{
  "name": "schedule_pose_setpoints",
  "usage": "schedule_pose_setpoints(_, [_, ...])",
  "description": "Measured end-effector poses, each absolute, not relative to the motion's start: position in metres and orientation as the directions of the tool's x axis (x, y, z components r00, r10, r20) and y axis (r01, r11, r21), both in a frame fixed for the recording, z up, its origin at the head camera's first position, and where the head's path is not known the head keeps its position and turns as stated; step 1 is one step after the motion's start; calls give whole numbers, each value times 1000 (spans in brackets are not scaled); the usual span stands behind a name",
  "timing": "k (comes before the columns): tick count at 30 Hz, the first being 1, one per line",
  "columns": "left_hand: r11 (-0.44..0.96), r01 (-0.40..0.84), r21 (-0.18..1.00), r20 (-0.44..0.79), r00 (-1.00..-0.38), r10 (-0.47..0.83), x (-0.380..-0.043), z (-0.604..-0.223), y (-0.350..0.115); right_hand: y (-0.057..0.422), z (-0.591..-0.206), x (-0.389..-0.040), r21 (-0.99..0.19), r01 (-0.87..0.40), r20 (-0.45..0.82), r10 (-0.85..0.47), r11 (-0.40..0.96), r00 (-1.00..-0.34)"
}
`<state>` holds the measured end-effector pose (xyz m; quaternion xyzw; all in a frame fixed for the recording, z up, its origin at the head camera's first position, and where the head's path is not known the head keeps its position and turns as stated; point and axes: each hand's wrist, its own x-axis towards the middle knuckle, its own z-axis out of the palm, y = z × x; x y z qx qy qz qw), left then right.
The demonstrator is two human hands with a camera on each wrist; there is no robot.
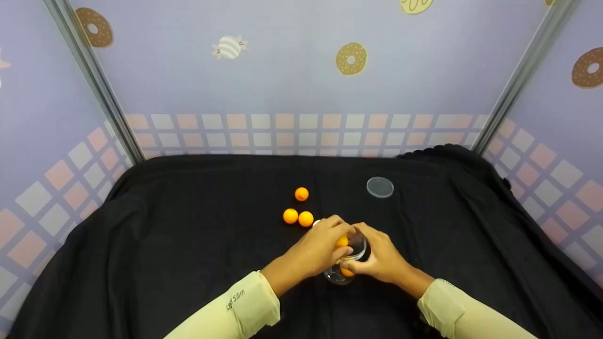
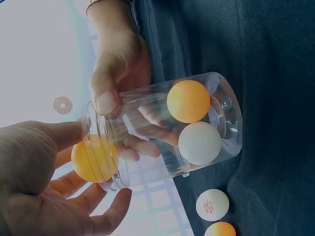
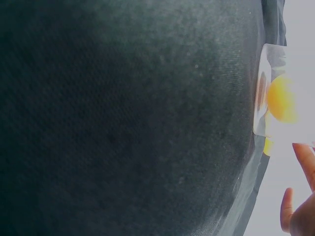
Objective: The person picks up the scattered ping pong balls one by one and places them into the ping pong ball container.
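Note:
My right hand (image 1: 384, 256) grips a clear plastic jar (image 1: 360, 247) near its neck, thumb and fingers around the wall. At the jar's mouth, my left hand (image 1: 325, 245) pinches an orange table tennis ball (image 1: 341, 241). In the left wrist view that orange ball (image 2: 93, 160) overlaps the threaded rim. Down by the jar's base lie another orange ball (image 2: 188, 101) and a white ball (image 2: 200, 143). The right wrist view catches part of the jar, with an orange ball (image 3: 281, 98) showing through it.
Three orange balls (image 1: 301, 194) lie on the black cloth (image 1: 212, 212) beyond my left hand. Beside them, a white ball (image 1: 316, 222) is partly covered by that hand. Farther back on the right lies a round clear lid (image 1: 380, 187). Patterned panels (image 1: 282, 70) enclose the table.

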<state>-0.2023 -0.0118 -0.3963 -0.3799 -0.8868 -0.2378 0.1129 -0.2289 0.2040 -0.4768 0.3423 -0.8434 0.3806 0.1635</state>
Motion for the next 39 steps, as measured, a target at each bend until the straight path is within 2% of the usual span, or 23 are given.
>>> schedule_pose_setpoints(39, [604, 717, 348, 371, -697, 614, -203, -394, -14, 204, -478, -230, -549, -714, 540, -468, 435, -700])
